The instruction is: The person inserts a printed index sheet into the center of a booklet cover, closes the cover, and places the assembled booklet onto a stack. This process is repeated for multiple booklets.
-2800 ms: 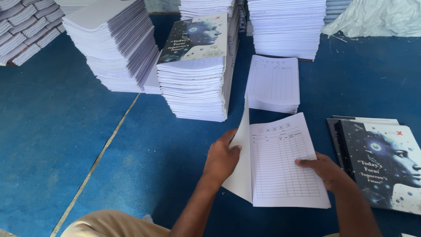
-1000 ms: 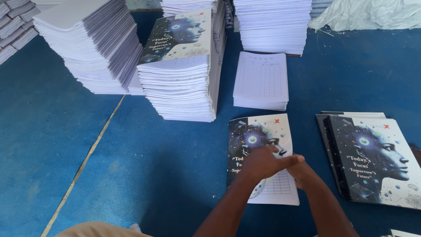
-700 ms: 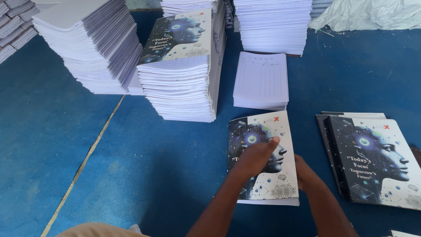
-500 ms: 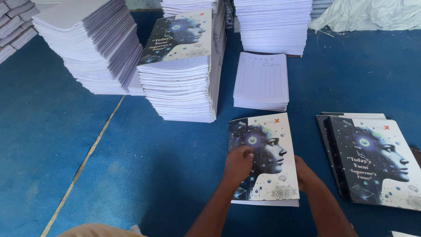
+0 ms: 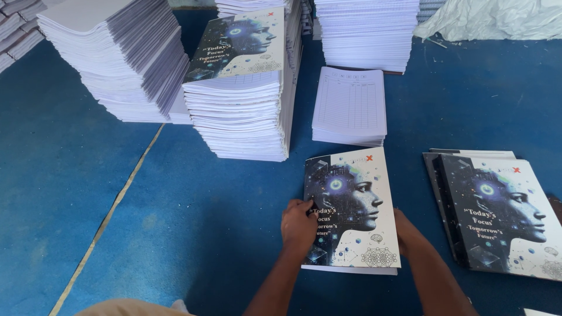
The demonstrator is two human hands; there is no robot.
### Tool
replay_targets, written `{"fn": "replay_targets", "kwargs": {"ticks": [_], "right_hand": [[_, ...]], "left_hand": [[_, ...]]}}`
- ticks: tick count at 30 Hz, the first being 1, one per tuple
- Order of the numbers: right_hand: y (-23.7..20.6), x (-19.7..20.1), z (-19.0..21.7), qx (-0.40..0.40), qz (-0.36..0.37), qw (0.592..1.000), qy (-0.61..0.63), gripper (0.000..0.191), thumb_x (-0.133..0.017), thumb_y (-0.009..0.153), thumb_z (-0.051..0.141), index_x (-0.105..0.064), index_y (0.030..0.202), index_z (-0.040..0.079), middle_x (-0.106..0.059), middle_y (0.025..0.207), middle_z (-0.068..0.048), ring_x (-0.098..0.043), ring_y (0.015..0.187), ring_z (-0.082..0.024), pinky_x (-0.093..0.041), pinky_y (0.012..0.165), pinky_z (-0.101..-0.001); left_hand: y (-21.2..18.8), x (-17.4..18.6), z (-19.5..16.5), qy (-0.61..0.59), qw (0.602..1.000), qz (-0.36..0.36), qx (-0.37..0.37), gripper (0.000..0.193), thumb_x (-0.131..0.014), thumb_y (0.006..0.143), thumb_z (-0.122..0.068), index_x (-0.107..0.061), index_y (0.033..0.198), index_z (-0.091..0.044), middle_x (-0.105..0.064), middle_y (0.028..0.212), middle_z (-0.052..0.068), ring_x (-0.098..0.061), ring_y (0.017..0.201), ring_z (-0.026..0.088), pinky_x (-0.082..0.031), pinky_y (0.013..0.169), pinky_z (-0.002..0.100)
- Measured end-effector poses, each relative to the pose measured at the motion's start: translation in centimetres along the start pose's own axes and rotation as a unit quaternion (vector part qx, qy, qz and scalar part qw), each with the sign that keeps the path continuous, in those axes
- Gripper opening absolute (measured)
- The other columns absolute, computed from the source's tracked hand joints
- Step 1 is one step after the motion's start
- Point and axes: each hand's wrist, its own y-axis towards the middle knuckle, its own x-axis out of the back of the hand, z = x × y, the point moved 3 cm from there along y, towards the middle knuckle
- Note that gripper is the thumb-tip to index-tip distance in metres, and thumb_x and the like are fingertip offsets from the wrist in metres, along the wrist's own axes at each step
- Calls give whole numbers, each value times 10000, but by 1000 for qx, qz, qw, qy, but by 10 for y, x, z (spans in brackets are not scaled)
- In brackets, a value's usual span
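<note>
A thin notebook (image 5: 355,202) with a dark printed cover showing a face in profile lies closed, cover up, on the blue floor (image 5: 222,216) in front of me. My left hand (image 5: 298,226) rests with curled fingers on its left, spine edge. My right hand (image 5: 405,230) holds the book's right edge, with the fingers partly tucked under it. Both forearms reach in from the bottom of the view.
A tall pile of folded sheets topped by the same cover (image 5: 243,99) stands behind the notebook. A low stack of ruled pages (image 5: 351,105), white paper stacks (image 5: 111,55) (image 5: 366,32), finished notebooks (image 5: 497,213) at right, a white sack (image 5: 497,17) and a yellow floor line (image 5: 117,199) surround it.
Earlier my hands held open ruled sheets. The printed cover was folded over them and pressed flat, and my hands slid from the middle to the book's two side edges.
</note>
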Motion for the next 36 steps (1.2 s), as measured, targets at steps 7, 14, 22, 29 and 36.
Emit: {"fn": "replay_targets", "kwargs": {"ticks": [7, 14, 22, 29, 36], "right_hand": [[36, -32, 14, 3, 11, 997, 77, 497, -485, 1016, 251, -489, 1428, -27, -700, 1184, -242, -749, 983, -278, -646, 789, -384], [68, -28, 42, -27, 3, 996, 83, 491, -504, 1020, 281, -528, 1427, 7, -717, 1179, -247, -729, 975, -273, -613, 807, -389], [80, 18, 69, -30, 6, 1000, 6, 427, -567, 1002, 270, -646, 1318, -5, -732, 1123, -230, -691, 995, -310, -542, 932, -488], [73, 37, 66, 1, -45, 999, -14, 554, -420, 1055, 417, -660, 1274, -31, -715, 1195, -235, -676, 1135, -341, -527, 1002, -540], [74, 30, 67, 53, -125, 990, -50, 368, -722, 908, 184, -718, 1181, -62, -772, 1086, -255, -778, 1014, -354, -654, 869, -477]], "left_hand": [[44, 10, 10, 66, 998, 8, -14, 434, -728, 883, -150, -669, 1313, -151, -534, 1377, 28, -518, 1221, 281, -464, 1061, 383], [77, 4, -14, 153, 988, 32, -5, 414, -724, 899, -198, -659, 1307, -176, -467, 1379, 8, -463, 1290, 258, -442, 1051, 468], [102, -30, -45, 217, 975, 38, -2, 386, -695, 936, -208, -645, 1316, -162, -438, 1400, 36, -462, 1293, 269, -459, 1021, 476], [98, -30, -44, 197, 980, 37, 3, 412, -701, 930, -208, -634, 1335, -169, -427, 1407, 52, -461, 1292, 279, -472, 1021, 468], [95, -15, -41, 169, 985, 35, 23, 449, -687, 939, -203, -604, 1380, -198, -417, 1403, 77, -459, 1292, 300, -539, 981, 450]]}}
